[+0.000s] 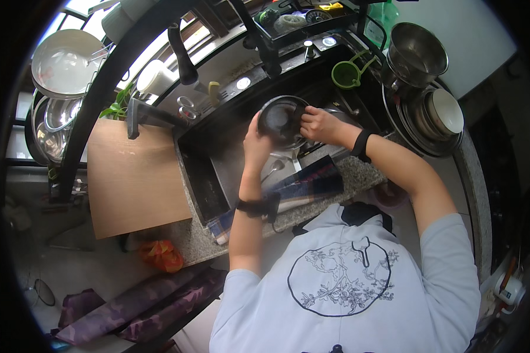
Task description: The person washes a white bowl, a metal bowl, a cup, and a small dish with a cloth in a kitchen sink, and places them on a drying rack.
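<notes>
Over the black sink (195, 170) a dark round vessel with a shiny metal rim (278, 121) is held up, tilted towards me. My left hand (257, 139) grips its left edge, slightly blurred. At its right edge, my right hand (320, 125) has its fingers closed on the rim area; a dark patch by the fingertips may be a cloth or part of the vessel. Below, a metal spoon (274, 167) and other utensils lie in the sink. A dark plaid cloth (322, 176) is draped along the front edge, under my left wrist.
A green plastic strainer or scoop (346, 74) rests at the sink's back right. Stacked metal pots (417, 55) and a white bowl (446, 112) stand to the right. A wooden board (137, 176) covers the left counter, beside the black faucet (152, 114). A black rack (110, 70) crosses overhead.
</notes>
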{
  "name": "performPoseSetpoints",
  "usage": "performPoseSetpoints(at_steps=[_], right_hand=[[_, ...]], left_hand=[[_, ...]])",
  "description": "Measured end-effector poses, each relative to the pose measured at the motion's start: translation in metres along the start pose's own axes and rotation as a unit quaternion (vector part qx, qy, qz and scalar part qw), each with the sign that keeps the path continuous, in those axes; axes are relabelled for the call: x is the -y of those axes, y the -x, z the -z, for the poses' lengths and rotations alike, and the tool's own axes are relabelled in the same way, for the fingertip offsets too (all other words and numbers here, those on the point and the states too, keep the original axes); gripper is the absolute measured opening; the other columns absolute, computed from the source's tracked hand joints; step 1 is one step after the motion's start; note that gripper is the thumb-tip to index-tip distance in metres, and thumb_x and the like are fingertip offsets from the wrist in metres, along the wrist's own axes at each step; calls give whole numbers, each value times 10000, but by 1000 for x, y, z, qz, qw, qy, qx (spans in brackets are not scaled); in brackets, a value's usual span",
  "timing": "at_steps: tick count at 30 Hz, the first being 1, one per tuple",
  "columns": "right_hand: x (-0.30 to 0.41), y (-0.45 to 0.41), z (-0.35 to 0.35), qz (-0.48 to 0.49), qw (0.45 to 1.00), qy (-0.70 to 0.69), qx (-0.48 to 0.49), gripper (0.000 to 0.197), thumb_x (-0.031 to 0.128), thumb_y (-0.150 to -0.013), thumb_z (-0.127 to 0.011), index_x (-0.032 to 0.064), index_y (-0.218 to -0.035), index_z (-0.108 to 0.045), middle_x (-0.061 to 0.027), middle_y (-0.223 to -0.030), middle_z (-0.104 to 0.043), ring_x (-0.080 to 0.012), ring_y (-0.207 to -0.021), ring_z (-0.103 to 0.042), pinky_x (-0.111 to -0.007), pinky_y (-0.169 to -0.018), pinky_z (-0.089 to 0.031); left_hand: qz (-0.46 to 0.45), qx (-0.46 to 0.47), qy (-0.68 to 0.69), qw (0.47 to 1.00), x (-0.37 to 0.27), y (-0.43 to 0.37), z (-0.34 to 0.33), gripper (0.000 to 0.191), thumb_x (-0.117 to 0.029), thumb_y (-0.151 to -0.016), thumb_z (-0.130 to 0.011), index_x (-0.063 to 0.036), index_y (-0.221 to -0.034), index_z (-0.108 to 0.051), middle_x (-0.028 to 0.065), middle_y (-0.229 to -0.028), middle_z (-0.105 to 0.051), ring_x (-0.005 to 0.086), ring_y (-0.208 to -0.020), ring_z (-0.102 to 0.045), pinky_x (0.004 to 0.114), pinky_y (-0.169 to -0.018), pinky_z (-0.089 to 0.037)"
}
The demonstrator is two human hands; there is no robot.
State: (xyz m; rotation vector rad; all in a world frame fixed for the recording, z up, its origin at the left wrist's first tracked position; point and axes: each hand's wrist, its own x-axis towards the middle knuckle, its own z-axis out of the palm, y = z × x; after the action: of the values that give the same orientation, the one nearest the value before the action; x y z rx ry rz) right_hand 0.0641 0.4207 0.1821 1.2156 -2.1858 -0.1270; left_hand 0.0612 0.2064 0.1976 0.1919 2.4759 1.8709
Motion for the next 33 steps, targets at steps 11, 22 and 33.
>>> performPoseSetpoints(at_steps=[11, 22, 33], right_hand=[[65, -10, 3, -225, 959, -174, 6, 30, 120, -615, -556, 115, -622, -528, -25, -612, -552, -189, -646, -560, -303, -678, -408], [54, -6, 19, -138, 985, -100, -6, 56, 128, -634, -539, 114, -589, -509, -23, -595, -532, -178, -633, -537, -303, -691, -401], [27, 11, 1, -106, 986, 64, 108, 465, 150, -756, -443, -49, -1174, -485, -142, -1218, -495, -209, -1183, -424, -363, -1080, -201]], left_hand=[[84, 13, 56, 995, 2, 13, -27, 498, 32, -695, -397, -12, -1192, -400, 166, -1014, -553, 193, -690, -599, 280, -495, -483], [65, -38, 163, 984, 16, 28, -38, 514, 53, -696, -379, -55, -1197, -342, 121, -1048, -516, 210, -822, -601, 307, -546, -563], [70, 75, 52, 993, -2, 27, -19, 610, 85, -669, -380, -27, -1268, -352, 153, -1148, -496, 240, -1060, -498, 291, -864, -415]])
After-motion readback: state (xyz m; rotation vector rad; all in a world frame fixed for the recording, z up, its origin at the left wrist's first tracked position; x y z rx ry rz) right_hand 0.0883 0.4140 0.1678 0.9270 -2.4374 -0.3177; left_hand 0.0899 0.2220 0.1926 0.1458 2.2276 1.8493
